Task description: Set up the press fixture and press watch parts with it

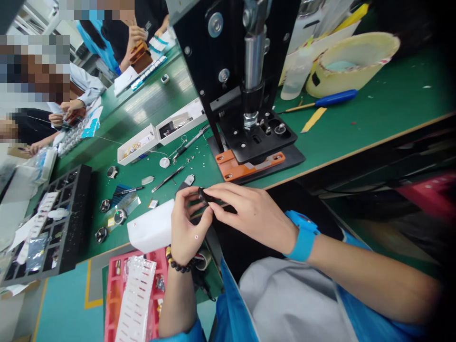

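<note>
My left hand [190, 225] and my right hand [249, 213] meet over the bench's front edge, in front of the press. Between their fingertips they pinch a small black round part [203, 195]; the fingers cover much of it, so its exact kind is unclear. Just behind my left fingers lies a small grey tag-like piece [189, 180]. A white block-like box [151, 225] sits to the left of my left hand. Beyond the hands, an orange fixture plate [233, 166] rests under the black hand press [256, 137].
Round watch bodies [120, 216], tweezers [167, 179] and white parts boxes [138, 145] lie on the green bench. A black divided tray [71, 213] stands left, a pink tray [116, 285] below. A blue-handled screwdriver [335, 98] and yellowish tub [356, 61] sit right. Other people work opposite.
</note>
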A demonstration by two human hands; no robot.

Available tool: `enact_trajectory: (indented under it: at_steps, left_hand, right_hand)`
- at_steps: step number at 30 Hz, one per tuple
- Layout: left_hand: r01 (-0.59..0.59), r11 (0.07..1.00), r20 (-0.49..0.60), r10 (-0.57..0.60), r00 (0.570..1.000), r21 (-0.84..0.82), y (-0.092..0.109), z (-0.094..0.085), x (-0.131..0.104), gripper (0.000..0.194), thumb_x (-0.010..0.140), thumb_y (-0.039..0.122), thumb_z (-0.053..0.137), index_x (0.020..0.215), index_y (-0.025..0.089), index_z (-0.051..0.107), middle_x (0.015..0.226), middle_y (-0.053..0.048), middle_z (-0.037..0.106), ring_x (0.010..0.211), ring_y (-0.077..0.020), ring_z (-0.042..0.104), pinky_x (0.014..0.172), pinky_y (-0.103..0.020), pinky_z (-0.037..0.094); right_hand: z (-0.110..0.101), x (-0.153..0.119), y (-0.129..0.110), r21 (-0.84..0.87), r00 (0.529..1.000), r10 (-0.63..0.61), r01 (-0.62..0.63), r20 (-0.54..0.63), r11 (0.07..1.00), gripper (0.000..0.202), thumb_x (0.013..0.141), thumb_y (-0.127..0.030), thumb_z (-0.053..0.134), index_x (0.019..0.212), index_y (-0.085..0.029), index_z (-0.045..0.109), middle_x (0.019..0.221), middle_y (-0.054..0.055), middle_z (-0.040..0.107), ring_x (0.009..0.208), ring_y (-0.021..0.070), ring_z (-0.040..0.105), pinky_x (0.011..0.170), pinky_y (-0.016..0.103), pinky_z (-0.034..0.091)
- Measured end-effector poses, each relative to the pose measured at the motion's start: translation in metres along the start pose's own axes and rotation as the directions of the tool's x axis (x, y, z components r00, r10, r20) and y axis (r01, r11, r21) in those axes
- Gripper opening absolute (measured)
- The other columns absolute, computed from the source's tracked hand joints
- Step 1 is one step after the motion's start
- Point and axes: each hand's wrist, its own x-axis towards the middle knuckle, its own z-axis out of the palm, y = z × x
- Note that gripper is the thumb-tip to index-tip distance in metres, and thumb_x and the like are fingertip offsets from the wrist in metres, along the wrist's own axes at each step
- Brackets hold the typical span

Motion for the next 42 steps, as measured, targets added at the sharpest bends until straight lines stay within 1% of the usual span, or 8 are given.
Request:
enact_trajectory:
  at_steps: [2, 7, 13, 21, 29, 34, 38, 42]
  left_hand:
    - [0.004, 1.0, -0.002, -0.004, 1.0, -0.01, 0.0, 0.0, 0.0, 0.035, 0.093, 0.02, 0.07, 0.125, 0.025, 0.058, 0.126, -0.005, 0.059, 0.117, -0.0162, 0.062, 0.096, -0.025, 0.059]
    - [0.025, 1.0, -0.059, -0.026, 0.998, -0.012, 0.0, 0.003, 0.0, 0.033, 0.091, 0.018, 0.07, 0.121, 0.024, 0.058, 0.122, -0.005, 0.06, 0.112, -0.0171, 0.063, 0.092, -0.026, 0.06]
    - [0.035, 0.999, -0.08, -0.036, 0.996, -0.015, 0.003, 0.006, 0.0, 0.03, 0.091, 0.016, 0.068, 0.118, 0.023, 0.058, 0.119, -0.004, 0.061, 0.109, -0.0153, 0.064, 0.089, -0.024, 0.059]
    - [0.022, 1.0, -0.079, -0.021, 0.997, 0.005, 0.005, 0.007, 0.0, 0.031, 0.09, 0.013, 0.065, 0.118, 0.023, 0.056, 0.119, -0.003, 0.059, 0.111, -0.0145, 0.062, 0.09, -0.023, 0.057]
    - [0.012, 1.0, -0.04, -0.011, 0.999, 0.009, 0.004, 0.002, -0.002, 0.028, 0.095, 0.017, 0.066, 0.121, 0.025, 0.058, 0.126, -0.004, 0.059, 0.117, -0.0158, 0.061, 0.095, -0.025, 0.055]
    - [0.002, 1.0, -0.044, -0.002, 0.999, 0.0, 0.006, 0.002, -0.002, 0.023, 0.097, 0.021, 0.068, 0.119, 0.025, 0.061, 0.122, -0.003, 0.061, 0.113, -0.0139, 0.063, 0.093, -0.022, 0.055]
    - [0.06, 0.998, -0.09, -0.06, 0.994, -0.011, 0.007, 0.003, 0.0, 0.029, 0.098, 0.027, 0.071, 0.125, 0.026, 0.062, 0.126, -0.004, 0.062, 0.11, -0.0132, 0.064, 0.092, -0.021, 0.056]
    - [0.163, 0.98, -0.09, -0.173, 0.981, -0.112, 0.007, -0.003, 0.004, 0.037, 0.095, 0.029, 0.075, 0.13, 0.026, 0.065, 0.132, -0.005, 0.063, 0.11, -0.0141, 0.064, 0.09, -0.02, 0.057]
  right_hand:
    - [0.003, -0.001, 0.0, -0.044, 0.999, -0.034, 0.032, -0.031, 0.998, 0.027, 0.102, -0.023, 0.059, 0.125, -0.017, 0.071, 0.126, 0.001, 0.073, 0.103, 0.0162, 0.075, 0.09, 0.03, 0.063]
    - [0.007, -0.002, -0.003, -0.147, 0.991, -0.087, 0.072, -0.1, 0.986, 0.026, 0.101, -0.022, 0.059, 0.122, -0.016, 0.072, 0.122, 0.001, 0.075, 0.099, 0.0147, 0.075, 0.081, 0.028, 0.062]
    - [0.009, -0.004, -0.006, -0.204, 0.985, -0.111, 0.083, -0.13, 0.975, 0.025, 0.1, -0.02, 0.06, 0.12, -0.016, 0.074, 0.118, -0.002, 0.075, 0.095, 0.0132, 0.075, 0.072, 0.029, 0.058]
    - [0.011, -0.006, -0.007, -0.249, 0.976, -0.149, 0.107, -0.157, 0.962, 0.024, 0.1, -0.021, 0.063, 0.12, -0.015, 0.074, 0.115, -0.003, 0.076, 0.089, 0.0132, 0.074, 0.064, 0.032, 0.053]
    - [0.013, -0.008, -0.002, -0.211, 0.97, -0.156, 0.116, -0.187, 0.971, 0.023, 0.098, -0.021, 0.063, 0.118, -0.015, 0.075, 0.116, -0.003, 0.076, 0.091, 0.0132, 0.074, 0.067, 0.032, 0.053]
    - [0.015, -0.009, 0.001, -0.219, 0.959, -0.185, 0.138, -0.213, 0.966, 0.024, 0.098, -0.021, 0.064, 0.119, -0.014, 0.074, 0.118, -0.002, 0.076, 0.091, 0.0139, 0.075, 0.068, 0.033, 0.055]
    - [0.014, -0.007, 0.001, -0.191, 0.969, -0.151, 0.113, -0.196, 0.975, 0.022, 0.1, -0.022, 0.062, 0.118, -0.015, 0.073, 0.117, -0.002, 0.076, 0.093, 0.0145, 0.074, 0.071, 0.032, 0.057]
    - [0.009, -0.007, 0.003, -0.103, 0.988, -0.113, 0.102, -0.109, 0.989, 0.027, 0.101, -0.025, 0.064, 0.126, -0.016, 0.068, 0.126, 0.0, 0.073, 0.105, 0.0164, 0.073, 0.077, 0.032, 0.061]
